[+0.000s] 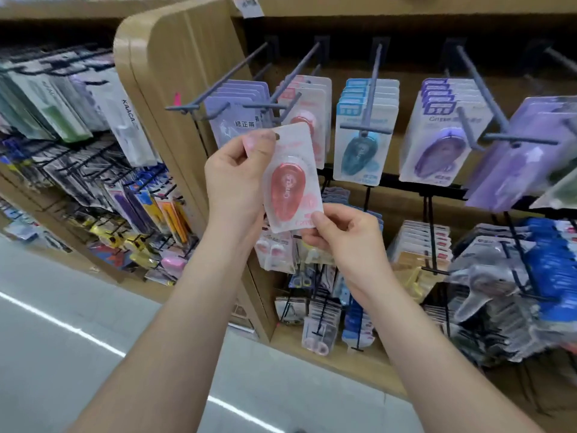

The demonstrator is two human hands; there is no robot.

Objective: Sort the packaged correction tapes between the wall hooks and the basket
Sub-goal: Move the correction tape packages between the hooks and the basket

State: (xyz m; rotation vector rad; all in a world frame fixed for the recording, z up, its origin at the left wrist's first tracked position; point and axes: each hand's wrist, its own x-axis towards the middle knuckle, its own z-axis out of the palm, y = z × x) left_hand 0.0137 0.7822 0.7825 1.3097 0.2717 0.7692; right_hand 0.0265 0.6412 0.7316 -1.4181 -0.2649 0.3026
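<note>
A packaged pink correction tape [290, 182] is held upright in front of the display wall. My left hand [237, 179] pinches its top left corner beside the hang hole. My right hand [343, 235] pinches its bottom edge. Just behind its top hangs a row of matching pink packs [307, 98] on a grey wall hook [299, 73]. Lilac packs [240, 110], blue packs [365, 129] and purple packs [437, 132] hang on the neighbouring hooks. No basket is in view.
More purple packs [524, 157] hang at the far right. Lower hooks carry assorted stationery packs [418, 245]. A second rack of hanging goods [78, 120] stands to the left behind a wooden end panel [175, 57]. Grey floor [62, 339] lies below.
</note>
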